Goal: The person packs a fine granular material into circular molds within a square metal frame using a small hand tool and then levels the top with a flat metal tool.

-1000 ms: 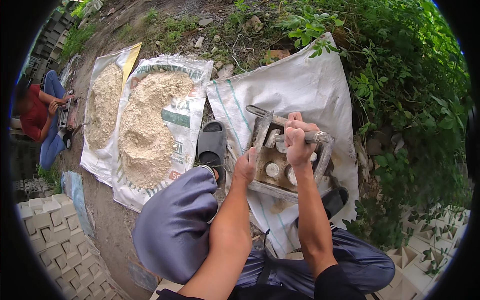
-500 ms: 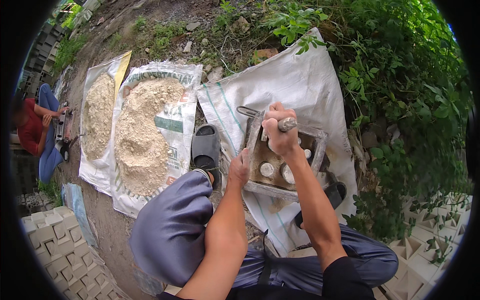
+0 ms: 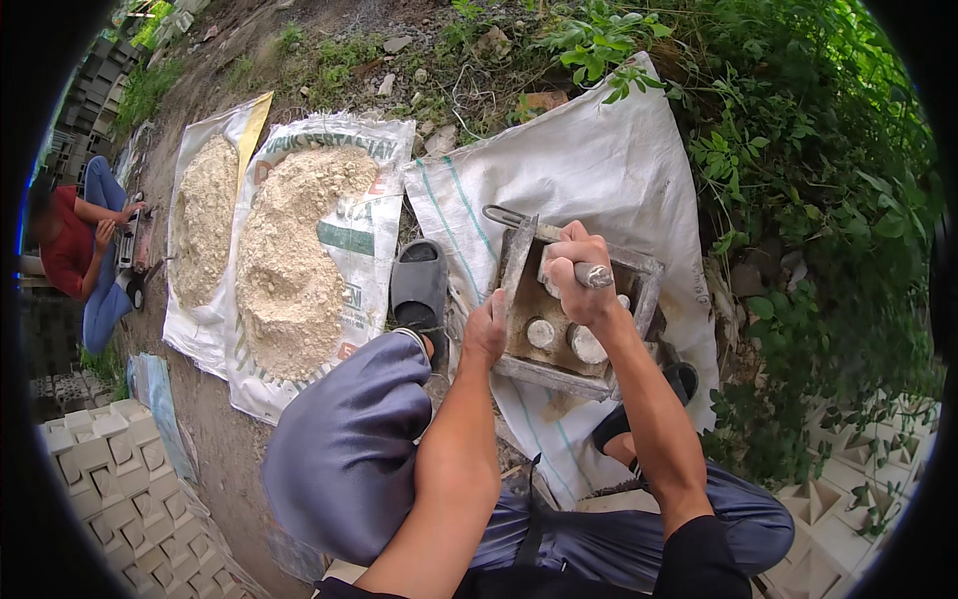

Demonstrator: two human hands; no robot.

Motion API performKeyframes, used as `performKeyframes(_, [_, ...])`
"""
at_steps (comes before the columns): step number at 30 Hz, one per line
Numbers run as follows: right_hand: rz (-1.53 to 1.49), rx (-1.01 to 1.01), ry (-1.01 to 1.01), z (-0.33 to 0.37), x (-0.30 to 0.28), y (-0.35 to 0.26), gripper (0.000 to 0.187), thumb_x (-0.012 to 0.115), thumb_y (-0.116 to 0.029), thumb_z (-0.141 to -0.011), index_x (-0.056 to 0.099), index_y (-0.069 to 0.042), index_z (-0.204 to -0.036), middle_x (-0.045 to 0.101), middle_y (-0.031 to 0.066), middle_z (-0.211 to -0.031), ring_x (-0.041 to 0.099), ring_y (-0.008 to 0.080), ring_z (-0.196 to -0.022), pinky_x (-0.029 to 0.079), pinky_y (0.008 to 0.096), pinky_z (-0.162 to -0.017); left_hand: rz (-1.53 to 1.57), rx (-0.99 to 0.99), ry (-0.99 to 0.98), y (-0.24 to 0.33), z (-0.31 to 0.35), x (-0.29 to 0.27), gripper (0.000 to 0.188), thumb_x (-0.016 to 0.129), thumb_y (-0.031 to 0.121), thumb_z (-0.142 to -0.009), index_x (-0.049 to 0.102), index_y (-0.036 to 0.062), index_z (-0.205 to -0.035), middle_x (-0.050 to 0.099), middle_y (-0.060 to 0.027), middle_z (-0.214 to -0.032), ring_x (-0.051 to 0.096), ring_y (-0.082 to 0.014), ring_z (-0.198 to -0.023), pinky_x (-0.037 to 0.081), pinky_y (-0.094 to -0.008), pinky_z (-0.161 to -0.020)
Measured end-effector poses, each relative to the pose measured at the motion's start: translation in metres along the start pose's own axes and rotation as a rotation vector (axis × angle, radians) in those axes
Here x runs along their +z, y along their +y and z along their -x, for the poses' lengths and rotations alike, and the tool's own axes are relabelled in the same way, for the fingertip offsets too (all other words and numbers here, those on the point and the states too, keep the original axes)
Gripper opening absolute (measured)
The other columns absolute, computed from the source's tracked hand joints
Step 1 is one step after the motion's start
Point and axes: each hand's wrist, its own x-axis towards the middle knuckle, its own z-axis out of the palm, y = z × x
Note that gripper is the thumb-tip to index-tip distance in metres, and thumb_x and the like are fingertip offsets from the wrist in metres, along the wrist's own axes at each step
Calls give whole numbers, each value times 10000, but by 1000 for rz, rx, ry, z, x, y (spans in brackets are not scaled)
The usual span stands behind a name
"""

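Note:
A grey, dust-covered box (image 3: 559, 377) with raised walls lies in front of me on a white woven sack (image 3: 609, 150). Inside it stand several round pale pegs, among them a small peg (image 3: 540, 333) and a wider peg (image 3: 587, 344). My left hand (image 3: 485, 329) is closed on the box's left wall. Over the far part of the box, my right hand (image 3: 577, 275) wraps round a thick, dusty handle (image 3: 597, 277) whose rounded end sticks out; the rest of that tool is hidden. A metal loop (image 3: 507, 215) juts from the box's far left corner.
Two sacks to the left carry heaps of pale sandy powder, a nearer heap (image 3: 289, 260) and a farther heap (image 3: 207, 215). My sandalled foot (image 3: 419, 290) is beside the box. Green plants (image 3: 778, 150) grow at right. Another person (image 3: 75, 240) sits far left; patterned blocks (image 3: 120, 479) are at lower left.
The whole view has shifted slightly. My right hand, still round the handle, has dropped a little relative to the box, and the box's left wall looks more tilted. My left hand stays on that wall.

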Motion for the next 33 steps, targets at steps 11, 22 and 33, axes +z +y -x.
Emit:
performKeyframes(11, [-31,44,-14,-4,-6,-15,207,490,-123,-707,447,-6,-542,400,103,-515,343,233,-596,325,359,-587,-12,48,82,-10,-2,6,625,325,526,-968,633,-4,-1089,613,-318,-1004,566,-460,-1028,433,-442,-879])
performKeyframes(22, [21,-14,47,0,21,-6,211,527,-111,-676,419,-7,-527,345,120,-519,292,251,-611,289,367,-564,14,6,14,-6,-4,3,639,338,544,-959,622,12,-1172,620,-304,-1064,565,-438,-1089,428,-412,-927])
performKeyframes(33, [-36,75,11,15,-6,-23,205,531,-84,-693,421,3,-543,378,131,-534,301,266,-643,297,392,-578,-29,7,38,0,0,3,607,336,524,-965,621,36,-1186,611,-302,-1092,549,-441,-1107,425,-420,-934])
